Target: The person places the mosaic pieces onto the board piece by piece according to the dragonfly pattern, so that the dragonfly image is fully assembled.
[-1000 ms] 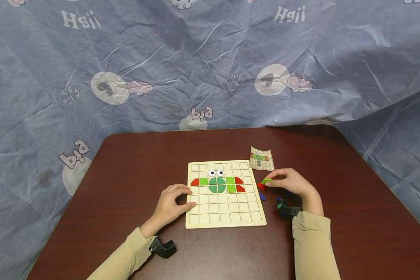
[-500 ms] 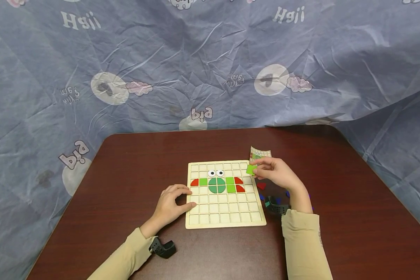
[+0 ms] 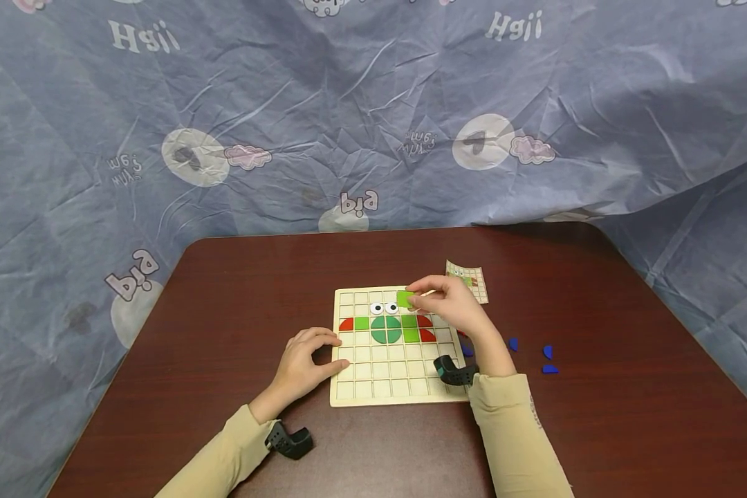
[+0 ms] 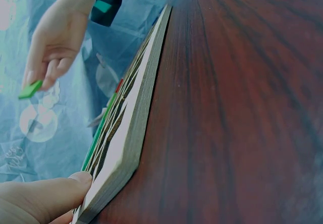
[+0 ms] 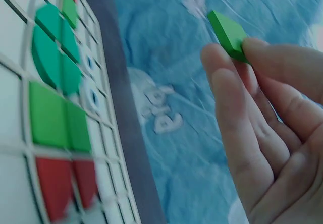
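- Place: a screened-off tabletop station is observed; whether home, office or lab cannot be determined.
- Background: the far side is covered by a creased blue-grey cloth (image 3: 317, 90), printed with lettering (image 3: 124, 36), pink clouds (image 3: 247, 156) and pale discs (image 3: 484, 142).
- Surface: a dark reddish-brown table (image 3: 255, 290) with wood grain is set before the cloth.
- Equipment: two black wrist-worn devices (image 3: 295, 445) are noted.

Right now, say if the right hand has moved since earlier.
Yes: in the head view, the right hand went left, from beside to over the board.
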Action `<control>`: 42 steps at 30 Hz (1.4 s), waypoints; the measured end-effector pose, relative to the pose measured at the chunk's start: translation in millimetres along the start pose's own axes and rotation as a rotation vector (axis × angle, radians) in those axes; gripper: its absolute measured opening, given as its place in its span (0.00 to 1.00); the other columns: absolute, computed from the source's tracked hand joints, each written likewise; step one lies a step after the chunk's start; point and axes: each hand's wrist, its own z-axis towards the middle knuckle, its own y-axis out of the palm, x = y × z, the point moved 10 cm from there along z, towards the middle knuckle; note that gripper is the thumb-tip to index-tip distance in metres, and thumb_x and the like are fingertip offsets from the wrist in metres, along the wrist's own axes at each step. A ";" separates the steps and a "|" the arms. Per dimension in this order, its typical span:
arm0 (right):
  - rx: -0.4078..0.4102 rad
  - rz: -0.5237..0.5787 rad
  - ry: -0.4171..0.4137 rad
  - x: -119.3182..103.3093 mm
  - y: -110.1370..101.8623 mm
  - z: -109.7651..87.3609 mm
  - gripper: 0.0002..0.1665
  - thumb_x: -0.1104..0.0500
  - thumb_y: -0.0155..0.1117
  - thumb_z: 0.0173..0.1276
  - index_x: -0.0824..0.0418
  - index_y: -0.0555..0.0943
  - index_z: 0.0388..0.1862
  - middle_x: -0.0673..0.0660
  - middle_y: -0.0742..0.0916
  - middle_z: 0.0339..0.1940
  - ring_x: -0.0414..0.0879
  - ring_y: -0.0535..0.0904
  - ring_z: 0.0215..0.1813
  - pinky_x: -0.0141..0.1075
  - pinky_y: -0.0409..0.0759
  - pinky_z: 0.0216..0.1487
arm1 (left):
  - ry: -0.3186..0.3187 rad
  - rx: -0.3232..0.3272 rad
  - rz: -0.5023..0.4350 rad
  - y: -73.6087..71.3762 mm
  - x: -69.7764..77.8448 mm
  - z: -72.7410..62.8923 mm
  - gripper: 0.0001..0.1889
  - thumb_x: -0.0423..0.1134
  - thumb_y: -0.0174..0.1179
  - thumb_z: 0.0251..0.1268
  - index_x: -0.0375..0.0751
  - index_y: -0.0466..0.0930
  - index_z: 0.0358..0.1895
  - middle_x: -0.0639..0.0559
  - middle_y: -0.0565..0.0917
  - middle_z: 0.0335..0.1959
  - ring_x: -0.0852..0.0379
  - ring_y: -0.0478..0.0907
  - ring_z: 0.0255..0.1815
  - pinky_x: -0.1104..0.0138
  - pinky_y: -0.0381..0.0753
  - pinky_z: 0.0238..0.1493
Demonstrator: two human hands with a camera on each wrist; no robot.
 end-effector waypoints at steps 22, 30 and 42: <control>-0.090 -0.082 0.061 18.9 76.2 17.7 0.08 0.59 0.66 0.62 0.63 0.84 0.38 0.55 0.87 0.31 0.53 0.84 0.35 0.43 0.81 0.38 | 0.009 0.009 -0.015 -2.0 3.0 0.2 0.17 0.46 0.73 0.45 0.45 0.84 0.39 0.54 0.79 0.46 0.52 0.73 0.51 0.51 0.66 0.54; -0.087 -0.157 0.109 30.1 88.0 18.1 0.05 0.59 0.67 0.61 0.59 0.85 0.34 0.51 0.86 0.26 0.47 0.82 0.30 0.37 0.78 0.29 | 0.006 0.001 -0.002 -1.4 3.5 0.4 0.17 0.47 0.73 0.46 0.44 0.84 0.40 0.53 0.79 0.46 0.51 0.73 0.51 0.51 0.66 0.54; -0.073 -0.283 0.088 34.5 89.5 18.7 0.02 0.58 0.68 0.59 0.54 0.86 0.31 0.45 0.85 0.24 0.41 0.79 0.29 0.35 0.76 0.33 | -0.002 -0.003 0.003 -1.5 4.8 1.0 0.17 0.46 0.73 0.45 0.44 0.85 0.40 0.53 0.79 0.46 0.51 0.73 0.51 0.51 0.66 0.54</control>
